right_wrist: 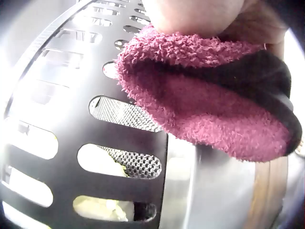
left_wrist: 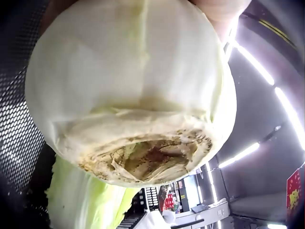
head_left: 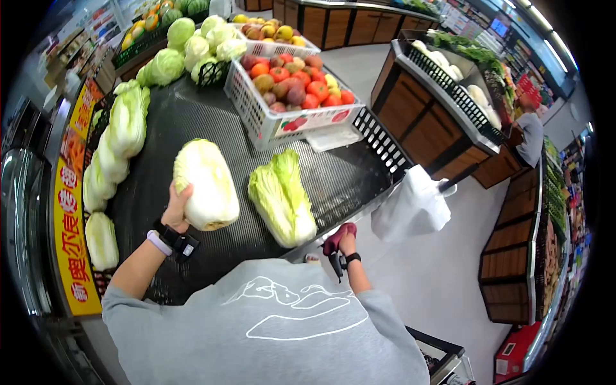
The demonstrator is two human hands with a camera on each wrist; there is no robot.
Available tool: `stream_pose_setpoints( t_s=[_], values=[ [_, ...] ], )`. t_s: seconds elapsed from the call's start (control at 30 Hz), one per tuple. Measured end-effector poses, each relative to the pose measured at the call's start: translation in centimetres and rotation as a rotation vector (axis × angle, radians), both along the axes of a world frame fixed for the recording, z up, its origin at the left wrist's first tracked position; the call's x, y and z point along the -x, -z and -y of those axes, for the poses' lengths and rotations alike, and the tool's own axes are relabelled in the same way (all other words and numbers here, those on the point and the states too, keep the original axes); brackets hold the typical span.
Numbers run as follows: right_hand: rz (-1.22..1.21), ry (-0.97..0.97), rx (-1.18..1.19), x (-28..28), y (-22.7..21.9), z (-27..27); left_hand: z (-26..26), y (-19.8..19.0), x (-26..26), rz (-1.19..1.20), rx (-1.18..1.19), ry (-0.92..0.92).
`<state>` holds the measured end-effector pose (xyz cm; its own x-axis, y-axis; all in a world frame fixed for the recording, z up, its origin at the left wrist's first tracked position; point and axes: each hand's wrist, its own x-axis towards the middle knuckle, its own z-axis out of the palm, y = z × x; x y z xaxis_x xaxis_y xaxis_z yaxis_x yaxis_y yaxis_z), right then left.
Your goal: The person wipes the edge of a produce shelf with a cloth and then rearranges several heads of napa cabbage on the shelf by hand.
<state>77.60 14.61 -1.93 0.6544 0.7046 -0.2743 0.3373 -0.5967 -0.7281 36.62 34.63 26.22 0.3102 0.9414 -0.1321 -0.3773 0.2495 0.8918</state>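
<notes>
My left hand [head_left: 176,209] grips a large napa cabbage [head_left: 208,186] from its left side, over the black display counter [head_left: 154,135]. In the left wrist view the browned, cut stem end of this napa cabbage [left_wrist: 128,62] faces the camera. To its right a second napa cabbage [head_left: 282,202], with green leaves, lies on the counter. My right hand [head_left: 348,244] holds a bunched maroon fuzzy cloth [right_wrist: 214,114] beside the counter's front edge. Close by the cloth, in the right wrist view, is a black slotted guard [right_wrist: 66,100].
More napa cabbages [head_left: 115,144] line the counter's left side, behind a yellow sign strip [head_left: 72,212]. A grey crate [head_left: 256,122] of tomatoes and potatoes stands at the back, beside round cabbages [head_left: 199,45]. A white plastic bag [head_left: 414,205] hangs off the right corner.
</notes>
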Motion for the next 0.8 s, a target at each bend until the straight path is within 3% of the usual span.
stream_pose_setpoints(
  t_s=[0.13, 0.3, 0.47, 0.67, 0.8],
  values=[
    [-0.025, 0.025, -0.105, 1.0, -6.4, -0.1, 3.8, 1.9, -1.1, -0.153, 0.142, -0.031],
    [-0.052, 0.036, -0.066, 1.0, -4.6, 0.2, 6.4, 3.4, -1.9, -0.317, 0.224, -0.115],
    [-0.15, 0.054, -0.088, 0.8, -4.4, 0.1, 7.5, 4.7, -3.4, -0.358, 0.298, -0.109],
    [-0.156, 0.028, -0.147, -0.2, -1.0, 0.1, 9.2, 6.2, -5.7, -0.39, 0.334, -0.092],
    [-0.104, 0.004, -0.046, -0.3, -2.3, 0.2, 10.3, 6.0, -6.5, -0.383, 0.351, -0.146]
  ],
)
